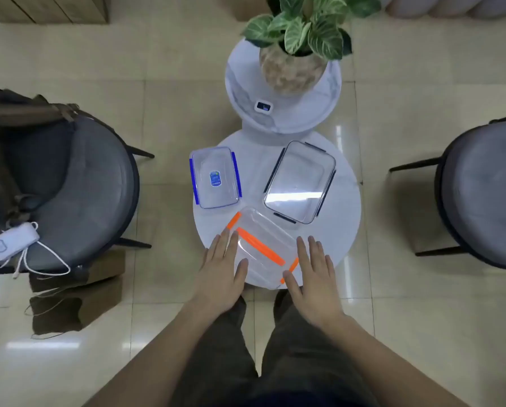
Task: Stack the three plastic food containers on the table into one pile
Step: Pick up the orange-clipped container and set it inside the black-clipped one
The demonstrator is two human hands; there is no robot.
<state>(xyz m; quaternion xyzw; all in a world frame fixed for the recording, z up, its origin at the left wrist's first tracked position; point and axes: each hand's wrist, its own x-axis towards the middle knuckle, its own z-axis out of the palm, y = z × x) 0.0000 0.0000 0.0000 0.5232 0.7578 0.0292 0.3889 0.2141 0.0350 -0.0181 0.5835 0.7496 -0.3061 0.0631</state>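
Observation:
Three clear plastic containers lie apart on a round white table [345,207]. The one with blue clips [215,177] is at the left. A larger one with dark clips [300,182] sits at the right. The one with orange clips [263,249] lies at the near edge, turned at an angle. My left hand [220,270] is flat with fingers apart at its left end, the thumb by its side. My right hand [312,273] is spread at its right end, the thumb touching the near orange clip. Neither hand has closed around it.
A smaller, higher round white table [243,92] behind holds a potted plant [295,54] and a small white device [262,107]. Grey chairs stand left [78,195] and right [481,195]; the left one carries a bag and a white charger with cables [13,240]. Tiled floor surrounds.

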